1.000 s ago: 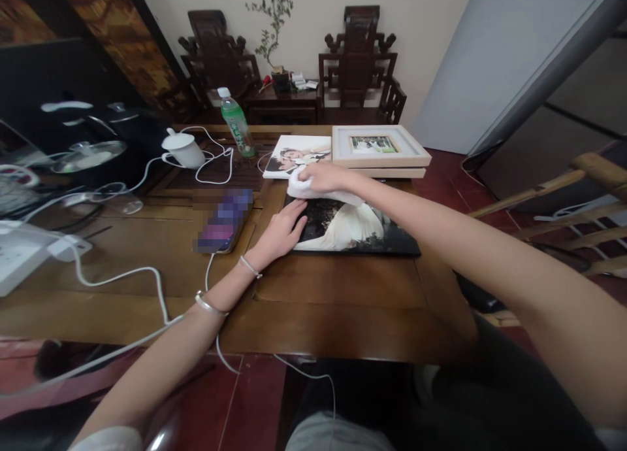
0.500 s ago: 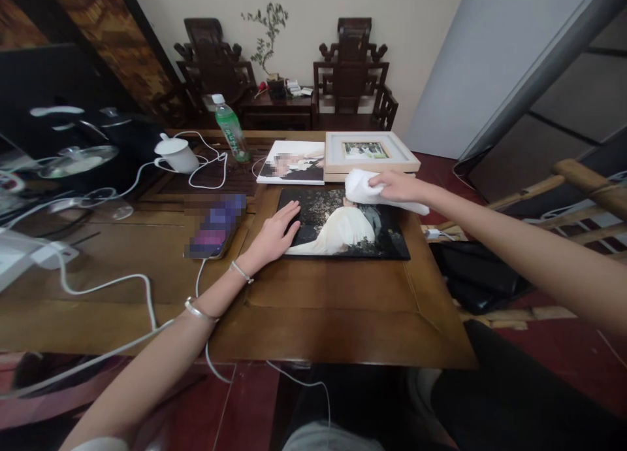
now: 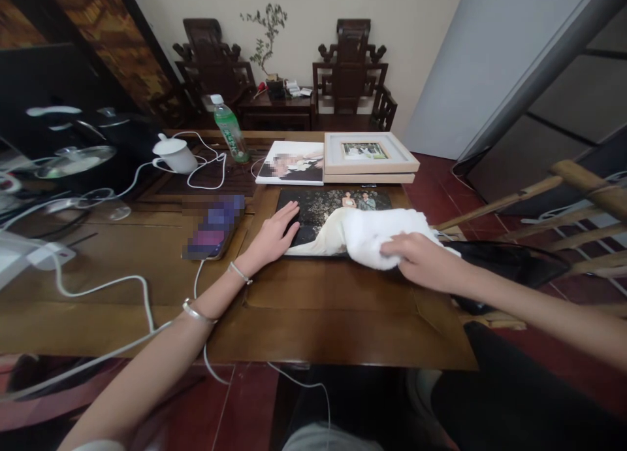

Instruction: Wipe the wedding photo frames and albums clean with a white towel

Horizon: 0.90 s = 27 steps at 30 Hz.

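Note:
A dark photo panel [image 3: 313,209] of a couple, one in a long white dress, lies flat on the wooden table [image 3: 313,327]. My left hand [image 3: 277,232] rests on the panel's left edge with its fingers stretched out. In my right hand [image 3: 424,258] is a white cloth [image 3: 379,232], gripped at its near side. The cloth spreads over the panel's right part and near edge and hides that portion of the picture. Two bracelets circle my left wrist and forearm.
Behind the panel are stacked light wood frames [image 3: 372,167] and a white-edged photo [image 3: 294,163]. To the left are a phone [image 3: 215,229] on a cable, a green bottle [image 3: 230,127], a lidded white cup [image 3: 176,153] and a pot [image 3: 78,163]. A wooden chair [image 3: 582,183] stands right.
My right hand has drawn the white cloth from the panel's far right corner toward me, down to the near edge. The couple's upper bodies now show. My left hand has stayed in place.

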Each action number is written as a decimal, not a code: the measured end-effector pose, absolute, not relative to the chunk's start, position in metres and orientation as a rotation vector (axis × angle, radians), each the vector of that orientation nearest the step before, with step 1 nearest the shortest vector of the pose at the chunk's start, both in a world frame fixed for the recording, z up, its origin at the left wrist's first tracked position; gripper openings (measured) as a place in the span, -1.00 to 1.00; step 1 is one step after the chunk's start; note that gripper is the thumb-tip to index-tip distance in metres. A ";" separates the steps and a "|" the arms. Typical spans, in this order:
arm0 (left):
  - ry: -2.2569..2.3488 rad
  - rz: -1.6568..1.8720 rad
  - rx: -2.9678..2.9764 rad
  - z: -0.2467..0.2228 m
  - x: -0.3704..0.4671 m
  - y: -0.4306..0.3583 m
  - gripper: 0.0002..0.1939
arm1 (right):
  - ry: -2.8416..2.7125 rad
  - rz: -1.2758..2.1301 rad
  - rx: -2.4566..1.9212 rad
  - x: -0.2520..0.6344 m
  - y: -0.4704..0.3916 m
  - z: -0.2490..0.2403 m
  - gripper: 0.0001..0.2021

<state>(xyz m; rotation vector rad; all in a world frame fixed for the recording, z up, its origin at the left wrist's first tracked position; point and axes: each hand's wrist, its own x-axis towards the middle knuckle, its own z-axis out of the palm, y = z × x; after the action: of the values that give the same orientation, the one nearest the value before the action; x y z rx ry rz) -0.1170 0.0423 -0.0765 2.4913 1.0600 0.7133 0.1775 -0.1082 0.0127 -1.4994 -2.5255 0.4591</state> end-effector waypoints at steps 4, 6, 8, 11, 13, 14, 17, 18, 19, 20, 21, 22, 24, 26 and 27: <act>1.059 0.712 2.493 -0.077 -0.117 0.043 -0.48 | -2.507 0.531 -1.582 0.160 -0.139 0.014 -0.70; 1.067 0.701 2.492 -0.078 -0.117 0.043 -0.48 | -2.494 0.547 -1.587 0.156 -0.144 0.014 -0.70; 1.072 0.695 2.490 -0.078 -0.117 0.043 -0.48 | -2.478 0.554 -1.578 0.157 -0.140 0.014 -0.71; 1.078 0.694 2.487 -0.078 -0.117 0.043 -0.49 | -2.456 0.561 -1.517 0.166 -0.118 0.016 -0.75; 1.078 0.687 2.489 -0.078 -0.117 0.043 -0.48 | -2.474 0.558 -1.465 0.177 -0.096 0.018 -0.79; 1.076 0.684 2.490 -0.077 -0.117 0.043 -0.48 | -2.494 0.557 -1.444 0.182 -0.085 0.019 -0.80; 1.071 0.682 2.494 -0.077 -0.117 0.043 -0.48 | -2.541 0.536 -1.416 0.197 -0.050 0.022 -0.82; 1.071 0.685 2.494 -0.078 -0.118 0.044 -0.48 | -2.547 0.525 -1.415 0.200 -0.039 0.023 -0.83; 1.071 0.688 2.496 -0.078 -0.118 0.044 -0.48 | -2.550 0.515 -1.419 0.203 -0.029 0.025 -0.84; 1.070 0.691 2.498 -0.078 -0.118 0.044 -0.48 | -2.551 0.515 -1.429 0.205 -0.019 0.026 -0.85; 1.067 0.693 2.500 -0.078 -0.118 0.044 -0.48 | -2.553 0.516 -1.446 0.206 -0.010 0.027 -0.85; 1.064 0.697 2.501 -0.078 -0.118 0.044 -0.48 | -2.554 0.512 -1.470 0.207 -0.002 0.029 -0.86; 1.058 0.704 2.503 -0.078 -0.118 0.044 -0.48 | -2.547 0.495 -1.528 0.208 0.012 0.032 -0.87; 1.053 0.710 2.504 -0.077 -0.118 0.044 -0.48 | -2.521 0.473 -1.577 0.208 0.021 0.034 -0.87; 1.049 0.710 2.504 -0.077 -0.118 0.044 -0.48 | -2.505 0.464 -1.595 0.208 0.024 0.034 -0.87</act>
<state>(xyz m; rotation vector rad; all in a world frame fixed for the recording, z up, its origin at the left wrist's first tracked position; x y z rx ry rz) -0.1182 0.0438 -0.0771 2.5038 1.0490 0.7103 0.2081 0.0241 0.0344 -1.5945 -2.5054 0.4642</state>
